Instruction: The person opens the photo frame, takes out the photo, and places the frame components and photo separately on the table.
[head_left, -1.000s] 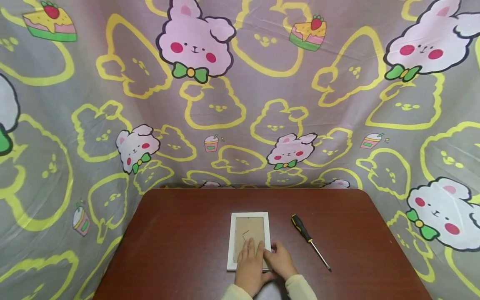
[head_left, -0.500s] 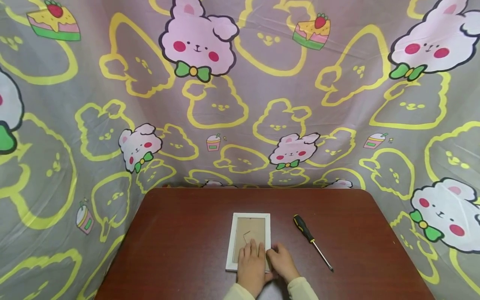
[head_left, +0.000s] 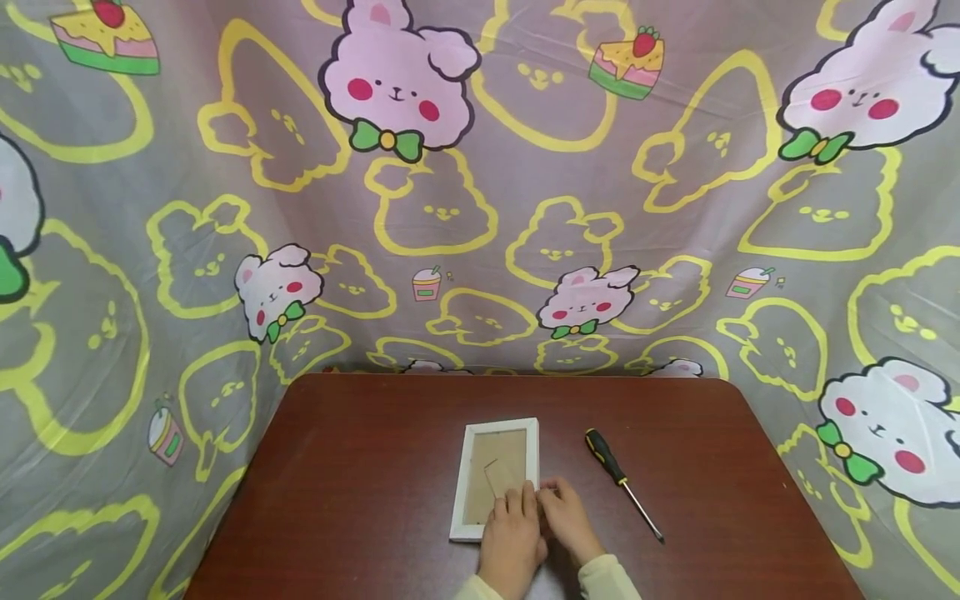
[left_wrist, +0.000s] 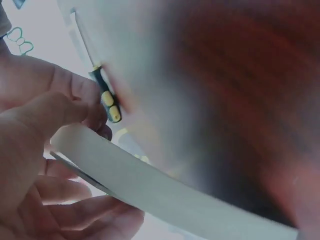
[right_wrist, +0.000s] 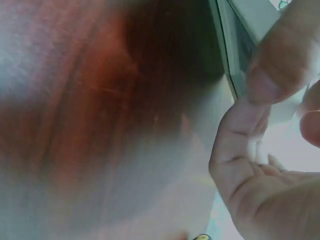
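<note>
A white picture frame (head_left: pixel 458 483) lies back side up on the table, its brown backing board (head_left: pixel 498 450) showing a cut flap outline. My left hand (head_left: pixel 512 537) grips the near right part of it, fingers over the backing. In the left wrist view, the fingers (left_wrist: pixel 100 215) and thumb stand on either side of the frame's white edge (left_wrist: pixel 170 190). My right hand (head_left: pixel 567 521) pinches the right side of the frame; its thumb (right_wrist: pixel 280 75) and index finger meet there in the right wrist view. The near right corner is hidden by the hands.
A screwdriver (head_left: pixel 611 467) with a black and yellow handle lies right of the frame, its tip toward the near right. The dark red-brown table (head_left: pixel 352 475) backs onto a patterned cloth (head_left: pixel 450 208) hanging on three sides.
The left hand has slid right and toward me, its fingers drawing back from the middle of the backing. The frame has turned slightly clockwise. The right hand's fingers have shifted along its edge.
</note>
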